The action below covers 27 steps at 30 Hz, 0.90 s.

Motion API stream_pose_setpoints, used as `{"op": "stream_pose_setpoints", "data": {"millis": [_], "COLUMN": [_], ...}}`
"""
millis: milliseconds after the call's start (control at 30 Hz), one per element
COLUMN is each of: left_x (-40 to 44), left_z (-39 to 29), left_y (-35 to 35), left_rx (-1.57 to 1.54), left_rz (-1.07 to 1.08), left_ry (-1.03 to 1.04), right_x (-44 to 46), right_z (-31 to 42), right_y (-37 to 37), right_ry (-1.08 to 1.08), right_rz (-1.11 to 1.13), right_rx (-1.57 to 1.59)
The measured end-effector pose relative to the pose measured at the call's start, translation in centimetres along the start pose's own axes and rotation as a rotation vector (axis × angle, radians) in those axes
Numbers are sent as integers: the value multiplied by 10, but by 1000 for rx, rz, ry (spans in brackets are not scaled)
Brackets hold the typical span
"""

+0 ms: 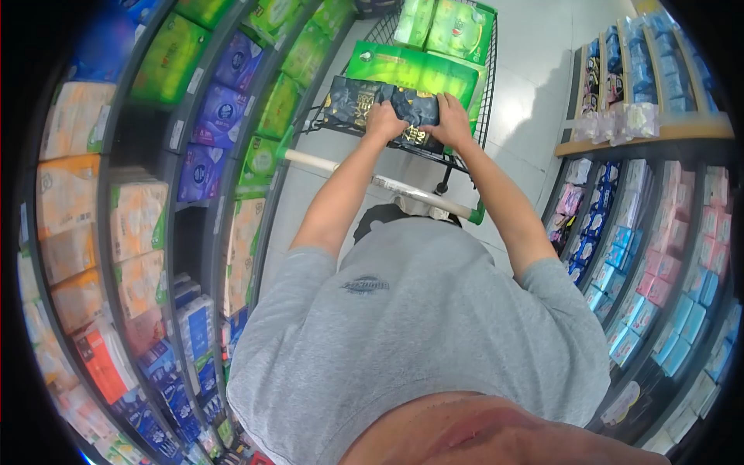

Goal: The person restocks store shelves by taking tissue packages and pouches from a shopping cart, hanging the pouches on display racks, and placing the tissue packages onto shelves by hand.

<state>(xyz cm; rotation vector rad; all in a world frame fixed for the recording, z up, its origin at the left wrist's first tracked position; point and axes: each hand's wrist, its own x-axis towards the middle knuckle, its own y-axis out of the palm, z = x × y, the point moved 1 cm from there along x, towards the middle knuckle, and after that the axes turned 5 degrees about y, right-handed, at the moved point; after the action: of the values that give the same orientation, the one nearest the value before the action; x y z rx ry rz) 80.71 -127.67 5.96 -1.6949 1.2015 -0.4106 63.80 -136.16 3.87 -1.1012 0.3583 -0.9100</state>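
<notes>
Both of my hands are on a dark package with gold lettering point(350, 101), which lies across the near end of a black wire shopping cart point(488, 97). My left hand point(384, 122) rests on its middle, fingers pressed to the wrapping. At its right end, my right hand point(452, 120) holds the side with curved fingers. Just beyond the dark package lies a large green package point(411, 66), and more green and white packs point(459, 29) sit farther in the cart.
The cart's pale handle bar point(387, 184) crosses in front of my body. Shelves of orange, purple and green packs point(213, 116) stand close on the left. Racks of pink and blue packs point(659, 267) line the right. Grey floor point(531, 77) shows right of the cart.
</notes>
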Motion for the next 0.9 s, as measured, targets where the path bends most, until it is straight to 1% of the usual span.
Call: {"op": "stream_pose_setpoints", "data": {"millis": [33,67,100,133,167,233,267,300,367,467,533,600,667,700,733,767,833,867,900], "left_x": [-2,-4,0,4,7,9,12,14,23,22,20,16,13,15,17,17,27,-3,-6], "left_z": [-1,1,4,7,11,19,21,24,29,33,34,35,35,39,43,48,65,37,34], "left_y": [1,1,4,6,8,11,12,10,17,21,19,18,16,18,22,28,46,4,1], "left_rx": [21,21,-11,-42,-44,-78,-110,-148,-137,-156,-192,-225,-258,-286,-323,-356,-572,-751,-636], "left_rz": [57,67,125,186,192,189,197,247,274,224,242,262,118,160,113,73,88,105,0], "left_ry": [-37,-32,-81,-128,-121,-108,-119,-114,-69,-69,-91,-106,-40,-11,1,12,34,6,20], "right_x": [3,9,20,25,31,43,46,46,53,59,64,66,65,64,63,60,55,51,47], "right_z": [1,0,-3,-4,-6,-2,0,3,9,17,15,15,15,18,18,17,13,13,12], "right_y": [1,1,2,3,4,-3,-5,-7,-14,-19,-13,-12,-14,-18,-21,-24,-32,-41,-53], "right_ry": [14,65,112,130,139,203,206,208,181,153,149,126,153,174,184,189,198,207,212], "right_rz": [5,123,233,247,246,464,458,460,505,499,496,554,545,543,539,492,412,344,272], "right_rx": [0,-6,-16,-32,-37,-142,-174,-175,-276,-282,-271,-100,-85,-64,-62,-32,34,94,150]}}
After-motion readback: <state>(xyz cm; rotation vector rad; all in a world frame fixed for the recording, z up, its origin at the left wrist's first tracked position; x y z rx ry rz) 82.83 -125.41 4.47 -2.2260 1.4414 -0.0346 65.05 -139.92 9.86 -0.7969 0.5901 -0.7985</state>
